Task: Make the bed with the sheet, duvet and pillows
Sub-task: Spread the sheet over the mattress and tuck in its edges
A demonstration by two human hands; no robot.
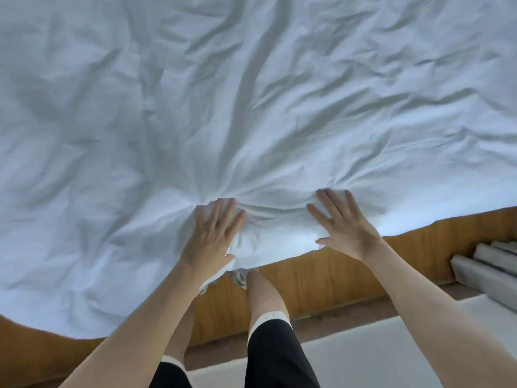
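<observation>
While the person leans over the near edge of the bed, both hands lie flat on the white sheet. Left hand: fingers straight, spread, pressing the cloth, grasping nothing. Right hand: fingers straight, spread, likewise pressing. Sheet: wrinkled, covering the whole bed, creases fanning out from the two hands, its edge hanging over the wooden bed frame. Black shorts and bare legs below. Pale slats lie at right, beside the frame.
</observation>
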